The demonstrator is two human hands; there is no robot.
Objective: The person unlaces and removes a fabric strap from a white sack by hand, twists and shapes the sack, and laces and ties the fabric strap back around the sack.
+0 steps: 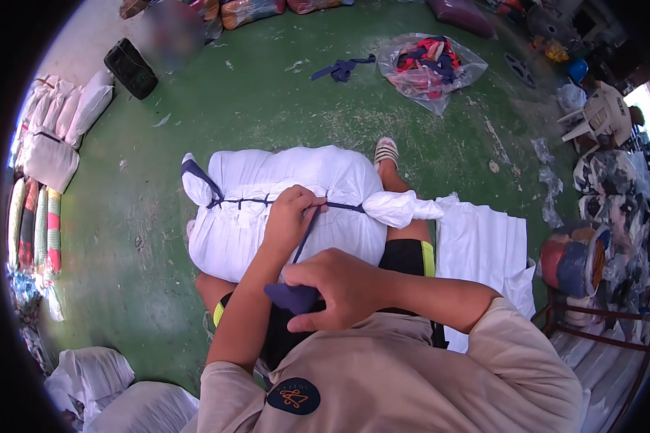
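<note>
A large white wrapped bundle [289, 169] lies between my legs, with a tied, gathered end at each side. Dark blue cord [253, 200] runs along its seam in stitches. My left hand [294, 213] is closed at the seam, its fingertips pinching the cord near the bundle's middle. Nearer my body, my right hand [339, 285] is curled round a strip of dark blue cloth [292, 297], from which a taut length leads up to my left hand.
White sheeting [480, 252] lies right of the bundle. Farther off are a clear bag of coloured cloth [433, 65], a blue strip [341, 69], a black speaker [131, 68] and a white chair [599, 115]. White sacks [141, 408] stand at the lower left.
</note>
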